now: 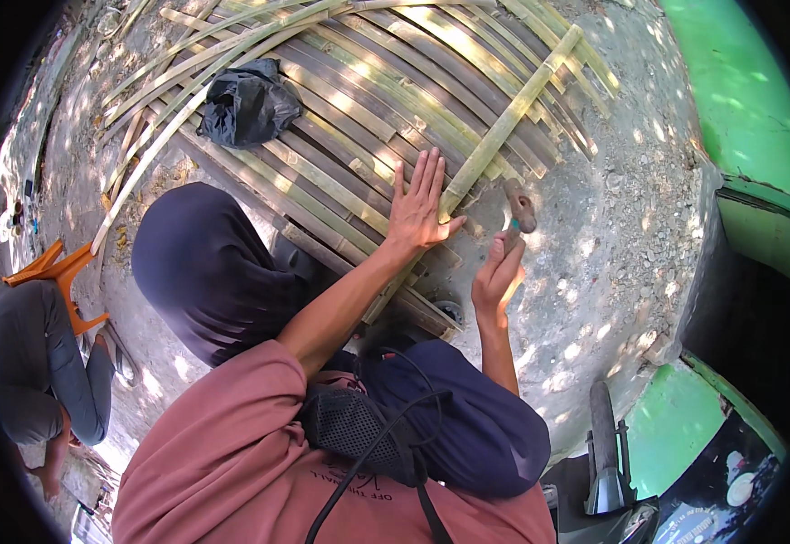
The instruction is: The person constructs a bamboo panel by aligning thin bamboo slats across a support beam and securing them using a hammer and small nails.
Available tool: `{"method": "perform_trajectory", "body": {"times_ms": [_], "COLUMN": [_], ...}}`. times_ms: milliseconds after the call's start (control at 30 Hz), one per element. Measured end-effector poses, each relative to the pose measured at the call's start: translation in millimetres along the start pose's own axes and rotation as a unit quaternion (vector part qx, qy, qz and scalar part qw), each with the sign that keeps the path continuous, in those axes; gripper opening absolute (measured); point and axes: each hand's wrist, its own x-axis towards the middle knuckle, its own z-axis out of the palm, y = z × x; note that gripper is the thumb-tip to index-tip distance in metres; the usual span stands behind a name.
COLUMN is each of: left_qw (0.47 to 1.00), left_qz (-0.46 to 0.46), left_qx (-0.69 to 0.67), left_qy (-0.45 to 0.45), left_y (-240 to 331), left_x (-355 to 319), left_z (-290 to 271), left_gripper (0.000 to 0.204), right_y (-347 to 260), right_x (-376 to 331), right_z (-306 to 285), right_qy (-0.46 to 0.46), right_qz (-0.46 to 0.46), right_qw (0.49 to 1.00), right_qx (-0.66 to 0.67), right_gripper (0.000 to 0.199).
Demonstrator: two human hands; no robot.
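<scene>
My left hand (420, 210) lies flat with its fingers stretched out over the bamboo slats (340, 150). Its thumb reaches toward the lower end of a bamboo crosspiece (517, 118), which runs at an angle across the slat ends. To the right of that end, my right hand (501, 275) grips a hammer (523, 210) by its handle. The hammer head is up beyond my fingers, close to the crosspiece but apart from it. Whether a nail is there cannot be made out.
A black plastic bag (248, 102) sits on the slats at the left. Long bamboo strips (177, 136) cross behind it. Another person (46, 358) sits at the far left beside an orange plastic stool (64, 276). Green walls (744, 91) and part of a motorbike (608, 453) are on the right.
</scene>
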Motion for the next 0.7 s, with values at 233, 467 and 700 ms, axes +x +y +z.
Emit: {"method": "perform_trajectory", "body": {"times_ms": [233,467,700], "left_qw": [1.000,1.000,1.000], "left_qz": [0.018,0.002,0.017], "left_qx": [-0.015,0.008,-0.014], "left_qy": [-0.001,0.001,-0.004], "left_y": [11,-1,11], "left_x": [7,0,3], "left_z": [5,-1,6], "left_gripper": [0.128,0.127,0.128], "right_y": [46,0,32], "right_x": [-11,-3,-10], "right_z": [6,-5,12], "right_qy": [-0.097,-0.002,-0.095], "right_qz": [0.014,-0.035,0.043], "right_qw": [0.987,0.999,0.989], "right_qx": [-0.126,-0.011,-0.109], "right_gripper": [0.019,0.019,0.020]}}
